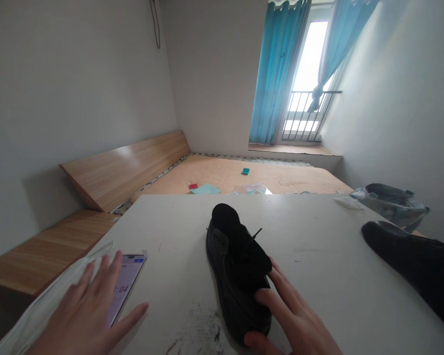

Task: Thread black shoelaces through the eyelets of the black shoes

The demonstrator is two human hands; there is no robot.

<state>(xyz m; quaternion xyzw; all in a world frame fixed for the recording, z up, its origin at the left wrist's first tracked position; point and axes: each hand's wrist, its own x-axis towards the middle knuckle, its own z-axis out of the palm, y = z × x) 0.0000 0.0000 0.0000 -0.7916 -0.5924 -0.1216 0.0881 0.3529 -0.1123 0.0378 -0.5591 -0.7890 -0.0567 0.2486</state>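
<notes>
A black shoe (225,276) with a dark lace sticking out at its side rests on the white table in front of me. My right hand (288,315) grips its near end, with the thumb at the tip and the fingers along the right side. On the left, my left hand (92,305) is spread with its fingers apart, over a phone (128,281) whose lit screen shows digits partly covered by the hand. Beneath and beside that hand lies a white plastic bag (59,281). Another black shoe (395,246) lies at the right, cut off by the frame edge.
Dark scuff marks stain the white table (170,286) near me. A small clear packet (350,202) lies at its far right corner, and a lined bin (395,204) stands beyond. Behind the table is a bed (292,177) holding several small items, with a wooden headboard (133,167).
</notes>
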